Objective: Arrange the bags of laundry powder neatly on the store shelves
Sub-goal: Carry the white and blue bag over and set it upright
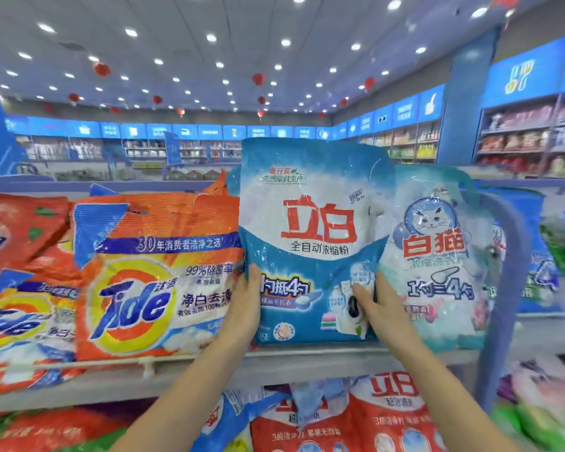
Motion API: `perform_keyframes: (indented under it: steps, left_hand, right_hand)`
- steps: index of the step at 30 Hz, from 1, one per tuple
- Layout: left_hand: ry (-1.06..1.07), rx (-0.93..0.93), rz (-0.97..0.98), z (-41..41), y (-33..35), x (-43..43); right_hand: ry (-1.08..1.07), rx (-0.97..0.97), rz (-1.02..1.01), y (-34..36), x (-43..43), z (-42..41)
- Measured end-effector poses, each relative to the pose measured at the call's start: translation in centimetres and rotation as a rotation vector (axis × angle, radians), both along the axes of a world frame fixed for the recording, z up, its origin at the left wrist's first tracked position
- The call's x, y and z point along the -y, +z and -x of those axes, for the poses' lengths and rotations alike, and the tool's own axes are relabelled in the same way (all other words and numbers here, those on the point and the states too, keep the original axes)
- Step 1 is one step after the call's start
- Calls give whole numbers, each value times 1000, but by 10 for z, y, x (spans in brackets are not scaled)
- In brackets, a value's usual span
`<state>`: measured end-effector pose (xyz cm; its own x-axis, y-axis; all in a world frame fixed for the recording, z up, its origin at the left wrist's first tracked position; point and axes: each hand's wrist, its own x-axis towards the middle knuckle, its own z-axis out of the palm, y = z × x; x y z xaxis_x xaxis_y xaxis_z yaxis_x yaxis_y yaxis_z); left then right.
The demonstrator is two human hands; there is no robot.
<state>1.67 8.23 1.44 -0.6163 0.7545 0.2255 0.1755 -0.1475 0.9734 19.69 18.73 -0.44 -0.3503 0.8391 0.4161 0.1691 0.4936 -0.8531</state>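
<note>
A blue and white bag of laundry powder with red characters [313,230] stands upright on the top shelf [274,357]. My left hand [247,301] grips its lower left edge, thumb on the front. My right hand [377,308] holds its lower right edge, thumb across the front. To its left stands an orange Tide bag [150,275]; to its right, touching it, a pale bag with a cat picture [437,256].
More orange bags [17,275] fill the shelf's left end. Blue bags [535,265] stand past a grey shelf post [503,288] on the right. The lower shelf holds red and blue bags [388,415]. Store aisles lie behind.
</note>
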Motion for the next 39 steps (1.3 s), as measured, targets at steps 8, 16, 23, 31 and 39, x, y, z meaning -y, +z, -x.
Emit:
perform_keyframes:
  steps: [8, 16, 23, 31, 39]
  left_hand:
    - [199, -121, -231, -17, -10, 3]
    - [216, -540, -119, -13, -32, -6]
    - [210, -594, -44, -12, -29, -5]
    - [279, -629, -10, -14, -25, -4]
    - [456, -1044, -133, -36, -26, 2]
  right_hand:
    - [-182, -4, -182, -7, 14, 12]
    - [-292, 283, -319, -7, 9, 11]
    - [-395, 292, -417, -12, 11, 14]
    - [-470, 390, -497, -12, 7, 18]
    - [-383, 62, -771, -12, 26, 22]
